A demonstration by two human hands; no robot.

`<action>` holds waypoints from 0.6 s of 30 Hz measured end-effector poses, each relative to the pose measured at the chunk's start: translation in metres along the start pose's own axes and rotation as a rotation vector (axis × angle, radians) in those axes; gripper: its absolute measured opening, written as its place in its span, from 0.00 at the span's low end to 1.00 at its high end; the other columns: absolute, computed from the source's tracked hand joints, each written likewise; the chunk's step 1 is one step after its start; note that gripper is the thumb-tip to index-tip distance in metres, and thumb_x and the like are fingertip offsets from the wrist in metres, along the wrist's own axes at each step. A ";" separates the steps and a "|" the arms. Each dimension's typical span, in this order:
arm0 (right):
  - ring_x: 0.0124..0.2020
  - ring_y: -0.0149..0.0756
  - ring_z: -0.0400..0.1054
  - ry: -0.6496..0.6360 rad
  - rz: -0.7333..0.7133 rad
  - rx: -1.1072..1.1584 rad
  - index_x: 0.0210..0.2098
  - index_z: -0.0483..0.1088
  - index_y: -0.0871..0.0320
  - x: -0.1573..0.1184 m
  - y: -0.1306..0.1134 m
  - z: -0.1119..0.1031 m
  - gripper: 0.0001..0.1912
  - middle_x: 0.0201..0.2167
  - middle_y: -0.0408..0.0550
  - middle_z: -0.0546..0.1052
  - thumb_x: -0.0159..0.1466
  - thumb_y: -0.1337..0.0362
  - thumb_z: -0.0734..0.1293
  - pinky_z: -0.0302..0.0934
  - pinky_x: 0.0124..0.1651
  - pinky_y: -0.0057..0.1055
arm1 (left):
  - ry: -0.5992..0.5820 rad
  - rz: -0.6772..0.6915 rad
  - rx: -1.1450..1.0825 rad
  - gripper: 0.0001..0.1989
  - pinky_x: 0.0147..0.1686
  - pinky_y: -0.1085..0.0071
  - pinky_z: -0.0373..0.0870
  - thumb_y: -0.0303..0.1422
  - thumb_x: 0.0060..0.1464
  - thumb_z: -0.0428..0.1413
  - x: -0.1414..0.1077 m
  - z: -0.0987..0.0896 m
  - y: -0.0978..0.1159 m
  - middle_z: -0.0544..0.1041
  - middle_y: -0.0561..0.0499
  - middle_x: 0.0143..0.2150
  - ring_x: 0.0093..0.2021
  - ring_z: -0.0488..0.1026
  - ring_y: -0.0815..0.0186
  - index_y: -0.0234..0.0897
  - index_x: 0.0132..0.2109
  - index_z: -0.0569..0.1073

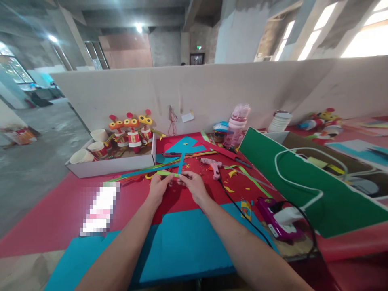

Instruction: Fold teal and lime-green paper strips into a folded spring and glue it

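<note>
My left hand (159, 188) and my right hand (193, 186) are close together over the red table covering, fingertips pinched. Between them runs a light green paper strip (163, 173), gripped by both hands. A blue paper strip (182, 162) runs away from the fingertips, meeting the green one there; how the two join is hidden by my fingers. Just beyond lie blue paper pieces (185, 142) and a bundle of coloured strips (141, 171). To the right of my right hand rests a pink glue gun (212, 165) with a black cord.
At left, a white tray (115, 166) holds paper cups and several paper-cup figures (133, 135). A blurred-out bright object (101, 208) lies nearer. On the right are a purple power strip (280, 222), a green-sided box (291, 182) and a pink bottle (237, 125). Blue sheets (188, 246) cover the front.
</note>
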State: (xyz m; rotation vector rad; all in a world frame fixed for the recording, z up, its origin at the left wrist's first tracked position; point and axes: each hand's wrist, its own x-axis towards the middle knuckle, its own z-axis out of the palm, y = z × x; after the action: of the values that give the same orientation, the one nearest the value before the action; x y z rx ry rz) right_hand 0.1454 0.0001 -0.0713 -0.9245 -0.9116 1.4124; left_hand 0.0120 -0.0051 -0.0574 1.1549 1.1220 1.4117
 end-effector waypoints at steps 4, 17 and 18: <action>0.25 0.32 0.72 0.048 -0.002 0.018 0.30 0.71 0.60 0.000 -0.002 -0.001 0.16 0.21 0.43 0.75 0.45 0.57 0.73 0.66 0.33 0.29 | 0.048 0.008 -0.081 0.12 0.21 0.75 0.60 0.38 0.43 0.61 0.002 -0.004 -0.004 0.69 0.55 0.20 0.19 0.64 0.73 0.33 0.28 0.71; 0.26 0.34 0.72 -0.067 0.005 0.056 0.27 0.67 0.58 -0.005 0.000 0.003 0.18 0.23 0.43 0.76 0.44 0.56 0.75 0.67 0.38 0.35 | -0.113 -0.008 0.045 0.13 0.24 0.76 0.63 0.40 0.44 0.61 -0.002 0.003 -0.003 0.71 0.53 0.23 0.23 0.66 0.72 0.33 0.30 0.72; 0.26 0.33 0.72 -0.071 0.005 0.036 0.27 0.67 0.59 -0.005 -0.001 0.002 0.17 0.23 0.43 0.76 0.44 0.56 0.75 0.67 0.38 0.34 | -0.103 0.000 0.055 0.13 0.24 0.76 0.63 0.40 0.44 0.61 -0.002 0.002 -0.003 0.70 0.53 0.23 0.23 0.65 0.73 0.33 0.30 0.72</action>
State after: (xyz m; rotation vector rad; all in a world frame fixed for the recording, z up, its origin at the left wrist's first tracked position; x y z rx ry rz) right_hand 0.1436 -0.0049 -0.0697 -0.8550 -0.9342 1.4693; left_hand 0.0146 -0.0066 -0.0603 1.2523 1.0941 1.3140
